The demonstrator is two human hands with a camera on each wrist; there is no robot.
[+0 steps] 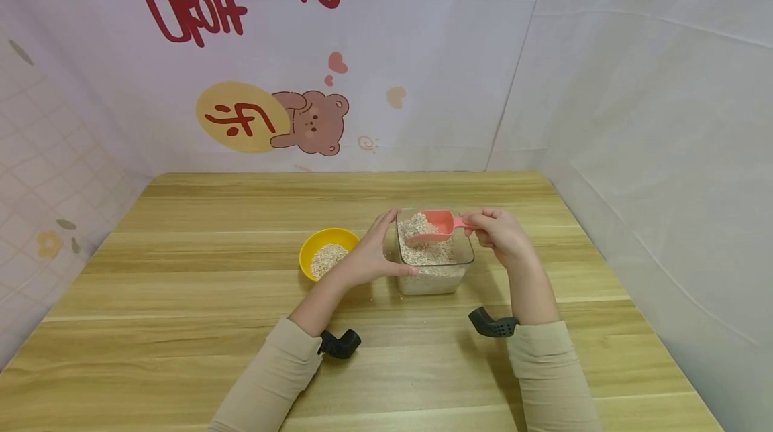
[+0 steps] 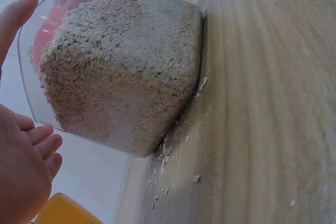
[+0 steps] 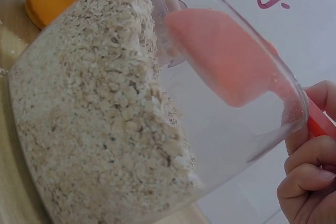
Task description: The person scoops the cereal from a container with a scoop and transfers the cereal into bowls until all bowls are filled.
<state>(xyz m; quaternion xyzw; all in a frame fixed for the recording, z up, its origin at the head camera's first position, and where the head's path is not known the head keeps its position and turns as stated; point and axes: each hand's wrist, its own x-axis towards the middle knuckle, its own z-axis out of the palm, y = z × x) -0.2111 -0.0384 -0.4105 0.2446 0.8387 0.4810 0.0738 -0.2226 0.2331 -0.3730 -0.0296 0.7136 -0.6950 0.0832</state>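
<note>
A clear square container [image 1: 431,281] of oats [image 3: 100,98] stands on the table. My left hand [image 1: 367,259] spans its left side, thumb at the front and fingers at the back corner, holding it by the rim. My right hand [image 1: 501,234] grips the handle of a pink scoop [image 1: 441,223] at the container's right rim. The scoop's bowl lies inside the container, tilted to the left, with oats in its mouth. In the right wrist view the scoop shows through the clear wall above the oats. A yellow bowl [image 1: 306,251] with some oats sits just left of the container, partly behind my left hand.
Loose oat flakes [image 2: 197,178] are scattered on the wooden table [image 1: 199,298] near the container. A printed cloth [image 1: 423,36] hangs behind the table, and a pale cloth wall [image 1: 664,150] stands at the right. Black mounts [image 1: 492,325] are on both wrists.
</note>
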